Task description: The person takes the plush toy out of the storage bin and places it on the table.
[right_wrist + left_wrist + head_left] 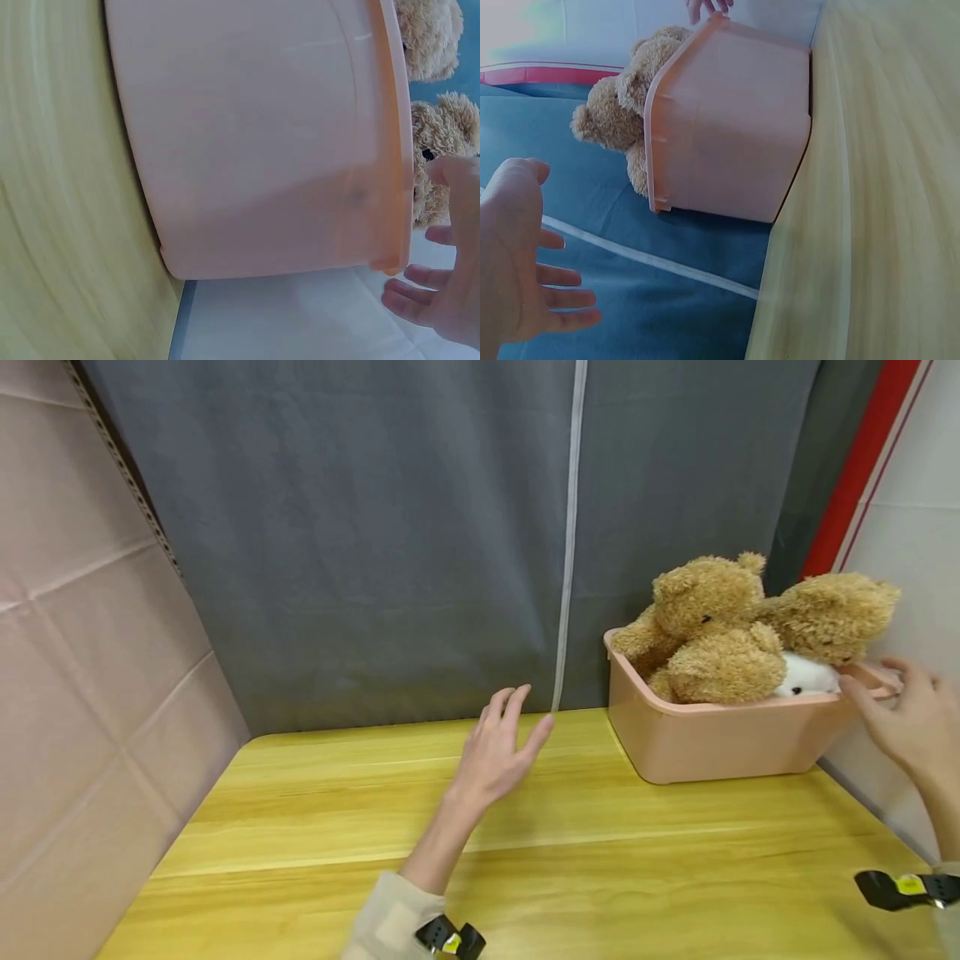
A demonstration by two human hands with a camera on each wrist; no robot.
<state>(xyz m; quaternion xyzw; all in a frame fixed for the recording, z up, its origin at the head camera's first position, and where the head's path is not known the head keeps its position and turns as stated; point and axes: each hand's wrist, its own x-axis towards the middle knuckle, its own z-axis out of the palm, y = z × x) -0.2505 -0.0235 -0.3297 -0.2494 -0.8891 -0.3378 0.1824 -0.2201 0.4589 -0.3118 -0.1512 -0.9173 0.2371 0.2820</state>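
Two hands: both were in my head view, bare and empty, over a yellow wooden table (525,852).
Left hand (495,747): I saw it raised above the middle of the table with fingers spread and relaxed, gripping nothing, well apart from the tub.
Right hand (911,722): it reached in from the right edge with fingers loosely extended; the fingertips lay at the tub's right rim, but I could not tell whether they touched it.
Tub (720,739): a pink plastic tub stood upright at the table's back right corner, against the grey curtain (360,527).
Teddy bears (712,627): tan plush bears were piled in the tub, heads and limbs rising above its rim.
White toy (806,677): a small white plush lay among the bears, nearest my right fingertips.
Left wrist view: the open palm (517,262) showed at lower left, the tub (735,127) beyond it.
Right wrist view: the tub's wall (255,135) filled the frame, with fingers (435,292) beside its rim.
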